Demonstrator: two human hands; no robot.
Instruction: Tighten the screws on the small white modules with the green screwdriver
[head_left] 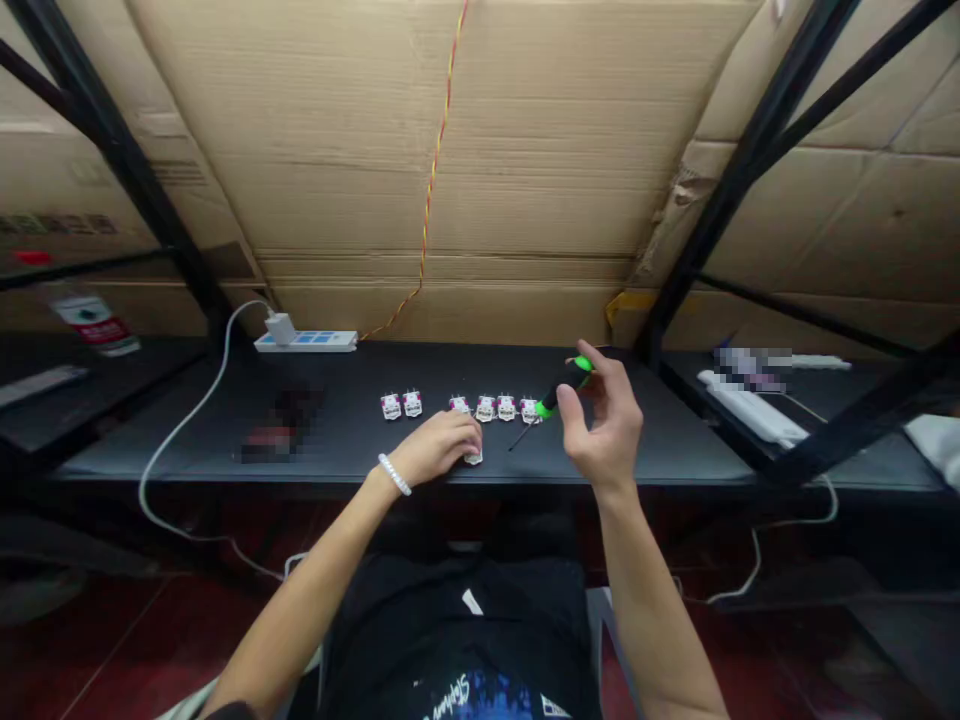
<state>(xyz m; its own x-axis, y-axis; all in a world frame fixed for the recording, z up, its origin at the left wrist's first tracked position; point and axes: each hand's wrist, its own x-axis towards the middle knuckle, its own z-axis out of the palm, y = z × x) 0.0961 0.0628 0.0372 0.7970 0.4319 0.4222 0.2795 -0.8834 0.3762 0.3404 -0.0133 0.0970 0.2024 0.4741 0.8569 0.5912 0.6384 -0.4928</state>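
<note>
My left hand (444, 442), with a white beaded bracelet at its wrist, is closed over a small white electrical part (473, 458) near the table's front edge. The fingers hide most of that part. In my right hand (606, 415) is a screwdriver (559, 392) with a black and green handle, held between thumb and fingers. Its thin shaft slants down to the left, the tip low over the table. Similar small white parts with purple sides (486, 408) lie in a row behind my hands. Two more of them (402, 404) lie farther left.
A white power strip (307, 342) with a plugged-in charger (280, 328) sits at the back left, and its white cable (180, 425) loops over the front edge. Black metal posts (739, 180) flank the black table (675, 440). A twisted red-yellow wire (431, 180) hangs along the cardboard backing.
</note>
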